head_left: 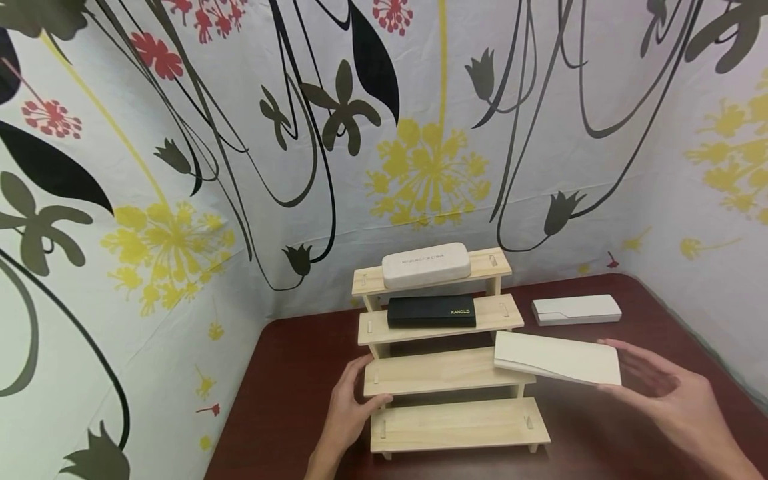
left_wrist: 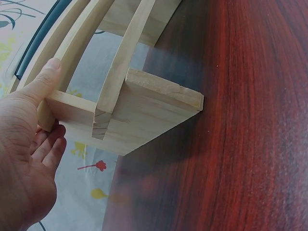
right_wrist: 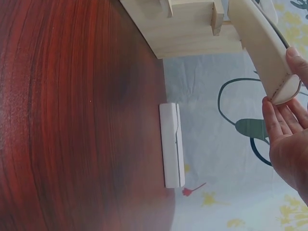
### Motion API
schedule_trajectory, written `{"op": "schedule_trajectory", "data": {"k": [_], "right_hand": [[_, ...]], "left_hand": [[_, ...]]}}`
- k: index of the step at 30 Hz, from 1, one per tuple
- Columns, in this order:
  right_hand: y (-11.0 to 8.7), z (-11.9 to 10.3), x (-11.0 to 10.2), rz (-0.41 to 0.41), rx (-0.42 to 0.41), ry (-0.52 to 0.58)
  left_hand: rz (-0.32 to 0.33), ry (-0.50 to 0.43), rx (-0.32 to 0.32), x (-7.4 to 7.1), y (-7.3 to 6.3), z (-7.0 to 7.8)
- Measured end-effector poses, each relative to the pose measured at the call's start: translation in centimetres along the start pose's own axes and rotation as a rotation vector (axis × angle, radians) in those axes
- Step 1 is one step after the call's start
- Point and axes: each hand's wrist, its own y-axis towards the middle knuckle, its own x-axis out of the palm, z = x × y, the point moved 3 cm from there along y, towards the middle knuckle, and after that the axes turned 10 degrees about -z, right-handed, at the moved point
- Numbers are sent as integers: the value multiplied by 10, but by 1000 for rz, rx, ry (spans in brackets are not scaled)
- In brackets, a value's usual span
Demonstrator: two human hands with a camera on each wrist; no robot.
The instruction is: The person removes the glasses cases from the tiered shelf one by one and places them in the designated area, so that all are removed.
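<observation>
Two things at once, gripping: with the left hand (head_left: 345,407), holding the stand (head_left: 450,427) by its left side near the third shelf (head_left: 432,375) from the top, setting the thumb to the front and bending the fingers round the edge; with the right hand (head_left: 666,393), pinching the cream case (head_left: 555,358) by its right end between thumb and fingers. Carrying the case lengthwise, overlapping the right end of the third shelf in the head view; not being able to tell whether touching the wood. Seeing a pale case (head_left: 427,267) resting on the top shelf (head_left: 483,267), and a black case (head_left: 431,312) lying on the second shelf (head_left: 493,313), showing gold letters on the front. Seeing a white case (head_left: 576,311) lying on the table (head_left: 288,387), right of the stand and beyond the cream case. Noticing flowered cloth (head_left: 564,167) hanging behind
</observation>
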Motion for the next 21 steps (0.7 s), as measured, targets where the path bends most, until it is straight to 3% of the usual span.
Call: {"op": "schedule_trajectory", "data": {"k": [5, 12, 21], "right_hand": [[-2, 0, -2, 13, -13, -10], [-6, 5, -7, 27, 40, -22], [-8, 5, -11, 40, 9, -25]], "left_hand": [[2, -8, 1, 0, 0, 0], [0, -3, -5, 0, 0, -1], [3, 0, -7, 0, 0, 0]]}}
